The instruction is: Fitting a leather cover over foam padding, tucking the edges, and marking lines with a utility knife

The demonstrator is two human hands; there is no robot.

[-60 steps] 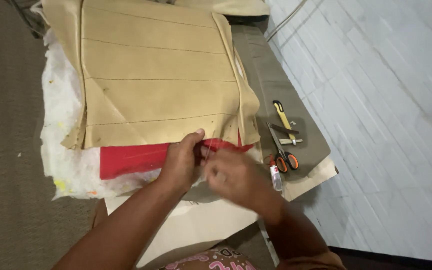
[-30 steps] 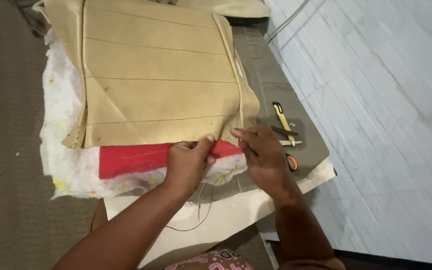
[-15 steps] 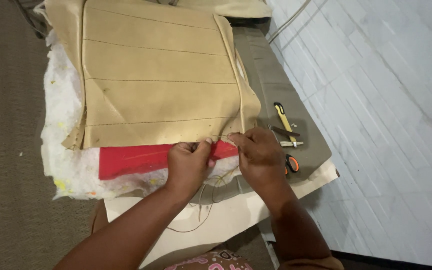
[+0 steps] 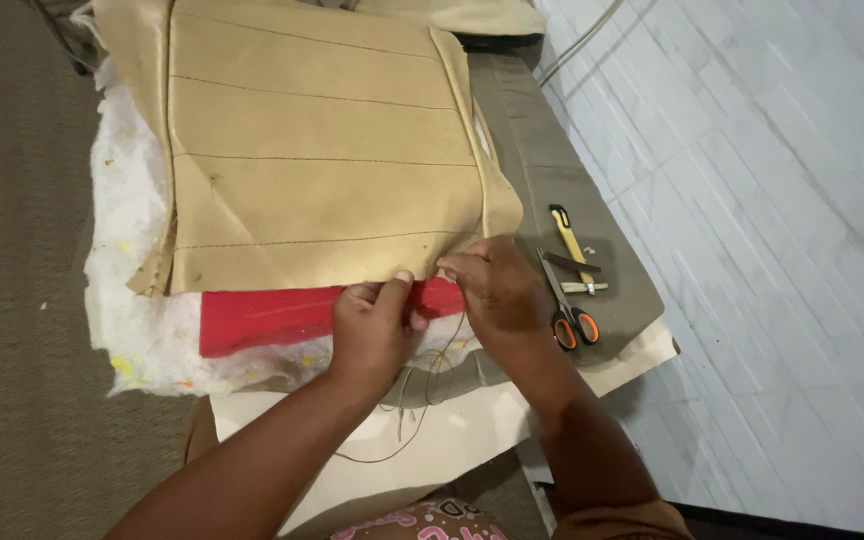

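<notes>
A tan stitched cover [image 4: 322, 150] lies over white padding [image 4: 137, 330] with a red fabric strip [image 4: 272, 315] showing at its near edge. My left hand [image 4: 377, 330] presses down on the red strip and pinches the seam where tan meets red. My right hand [image 4: 497, 290] pinches the tan cover's near edge right beside it, fingertips closed on something too small to see. A dark thread [image 4: 417, 400] hangs in loops below both hands.
Orange-handled scissors [image 4: 567, 310], a yellow-handled tool [image 4: 572, 240] and a small dark strip lie on grey-brown material [image 4: 572, 190] to the right. Cream sheet material [image 4: 392, 450] sticks out underneath near me. White tiled floor is on the right, brown carpet on the left.
My right hand moved out to the right from beside my left, then came back to the seam. My left hand stayed on the red strip. The thread loops hang lower now.
</notes>
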